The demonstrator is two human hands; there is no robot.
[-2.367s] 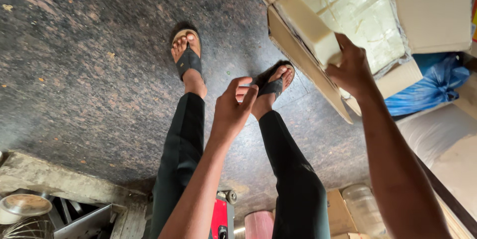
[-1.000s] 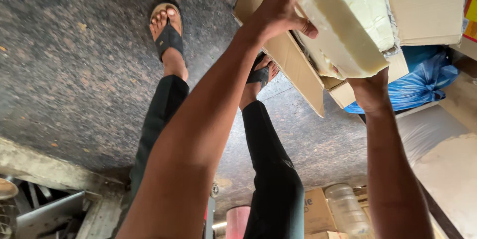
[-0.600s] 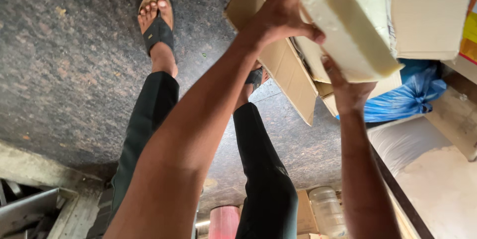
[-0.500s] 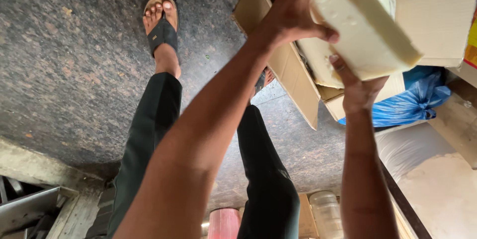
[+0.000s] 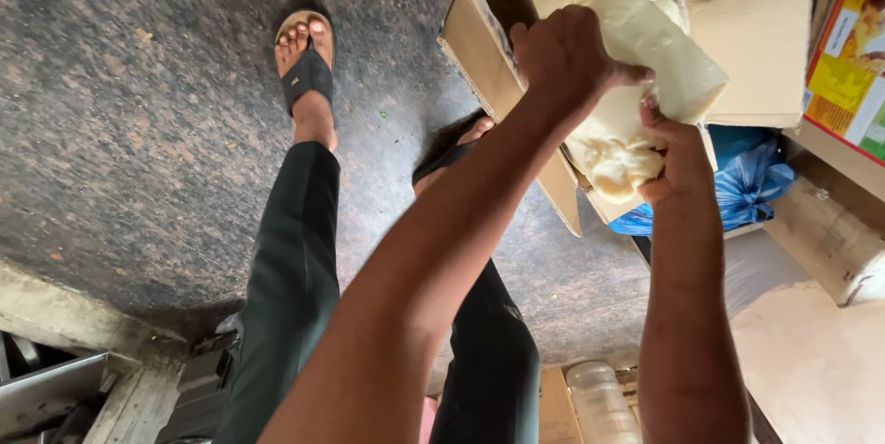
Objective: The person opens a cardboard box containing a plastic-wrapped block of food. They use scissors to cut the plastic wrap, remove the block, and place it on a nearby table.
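You were mid-lift here: left hand (image 5: 562, 57) and right hand (image 5: 678, 153) both clamped on the pale plastic-wrapped block (image 5: 645, 66), half out of the cardboard box (image 5: 747, 38). Next move probably needed support underneath, since it looked floppy.

matt corrugated cardboard box (image 5: 756, 29), glossy clear plastic wrap (image 5: 645, 47), rough speckled floor (image 5: 138, 130).
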